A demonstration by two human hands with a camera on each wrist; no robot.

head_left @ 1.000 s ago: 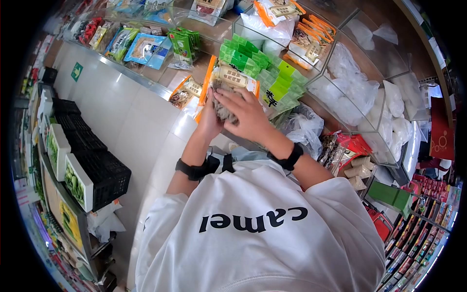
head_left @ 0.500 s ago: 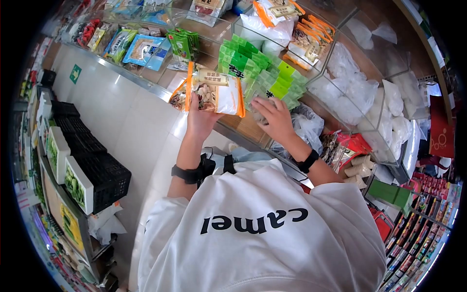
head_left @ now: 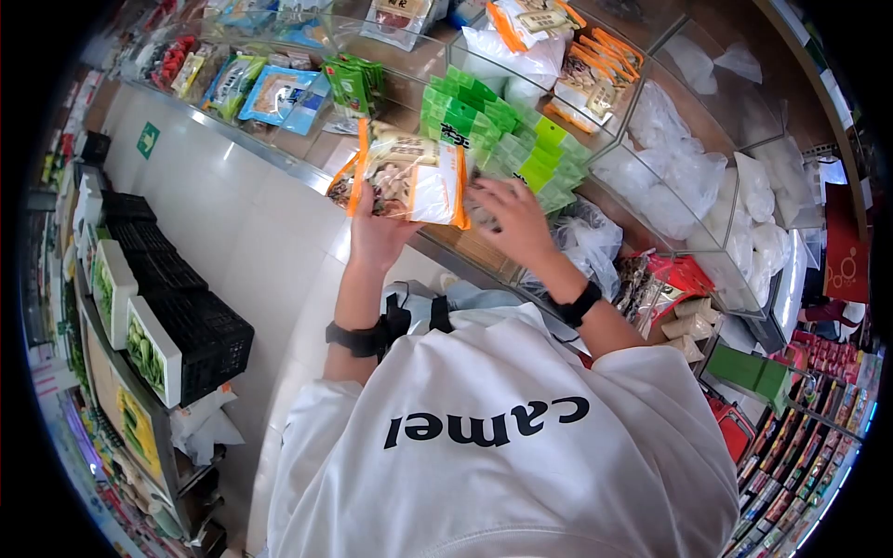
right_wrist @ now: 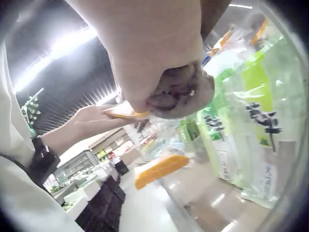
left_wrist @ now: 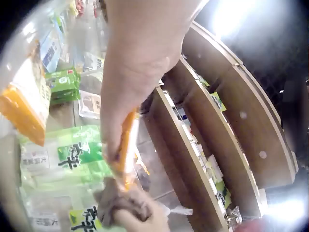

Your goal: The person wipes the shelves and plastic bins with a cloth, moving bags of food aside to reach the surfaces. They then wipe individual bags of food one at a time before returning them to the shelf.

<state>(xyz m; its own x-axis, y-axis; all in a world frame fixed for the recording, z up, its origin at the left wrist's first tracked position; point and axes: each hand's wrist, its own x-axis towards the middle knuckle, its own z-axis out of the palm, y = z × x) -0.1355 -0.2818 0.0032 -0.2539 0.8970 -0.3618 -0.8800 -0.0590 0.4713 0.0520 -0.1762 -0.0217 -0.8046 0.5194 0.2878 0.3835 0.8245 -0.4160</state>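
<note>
My left hand (head_left: 381, 237) grips the lower edge of an orange-edged food packet (head_left: 414, 181), thumb on its front. Pale and brown pieces are pictured or packed on its left part; a white panel fills the right. My right hand (head_left: 523, 228) is beside the packet's right edge, holding a crumpled grey-brown cloth (right_wrist: 190, 94) bunched in its fingers. In the left wrist view the cloth (left_wrist: 111, 200) overlaps the packet's orange edge (left_wrist: 128, 145). Another orange-edged packet (head_left: 341, 186) lies behind the held one on the counter.
Green packets (head_left: 539, 158) are lined up just beyond my hands. Clear dividers split the display counter (head_left: 470, 251), with white bags (head_left: 670, 177) to the right. Blue packets (head_left: 284, 98) lie at the back left. Black crates (head_left: 200, 325) stand across the aisle on the left.
The cloth was against the packet between both hands; my right hand then moved off rightward with it and is now slightly nearer the packet's edge. The packet has turned its front upward.
</note>
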